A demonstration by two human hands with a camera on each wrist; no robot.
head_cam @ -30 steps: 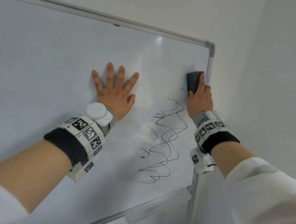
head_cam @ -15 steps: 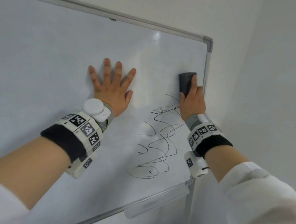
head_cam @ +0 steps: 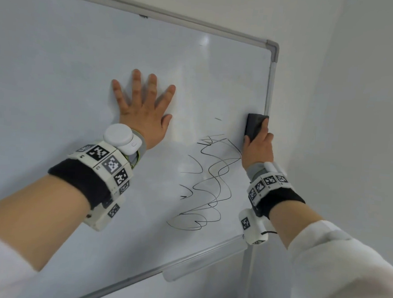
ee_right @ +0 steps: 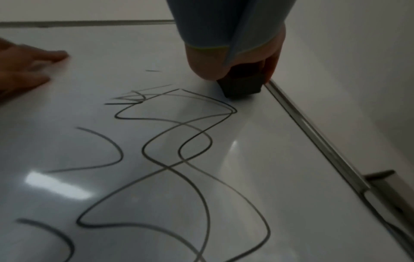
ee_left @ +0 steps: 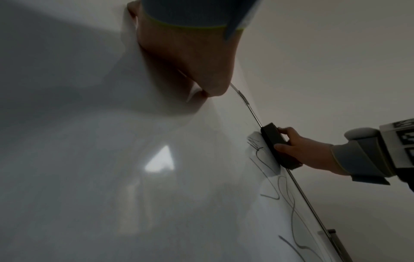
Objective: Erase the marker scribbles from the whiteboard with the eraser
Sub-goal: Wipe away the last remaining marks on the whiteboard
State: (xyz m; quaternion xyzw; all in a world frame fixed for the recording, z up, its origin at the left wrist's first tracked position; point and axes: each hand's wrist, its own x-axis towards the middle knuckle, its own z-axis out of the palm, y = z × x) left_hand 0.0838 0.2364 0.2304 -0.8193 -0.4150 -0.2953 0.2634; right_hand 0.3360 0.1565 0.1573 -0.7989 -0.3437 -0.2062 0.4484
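A wall-mounted whiteboard [head_cam: 68, 76] carries black marker scribbles [head_cam: 209, 184] in its lower right part. My right hand [head_cam: 257, 148] grips a dark grey eraser [head_cam: 253, 127] and holds it flat against the board beside the right frame, just above the scribbles' top loops. The eraser [ee_left: 277, 145] shows from the side in the left wrist view, and in the right wrist view the eraser [ee_right: 241, 86] sits just above the scribbles [ee_right: 170, 159]. My left hand [head_cam: 142, 108] lies flat on the board, fingers spread, left of the scribbles.
The board's metal frame [head_cam: 273, 54] runs down the right side close to the eraser. A narrow tray [head_cam: 202, 264] sits along the bottom edge. A plain white wall [head_cam: 354, 112] lies to the right.
The right hand has carried the eraser left over the top of the scribbles and back to the right frame; the uppermost strokes now look thinned, with a short stray dash left above.
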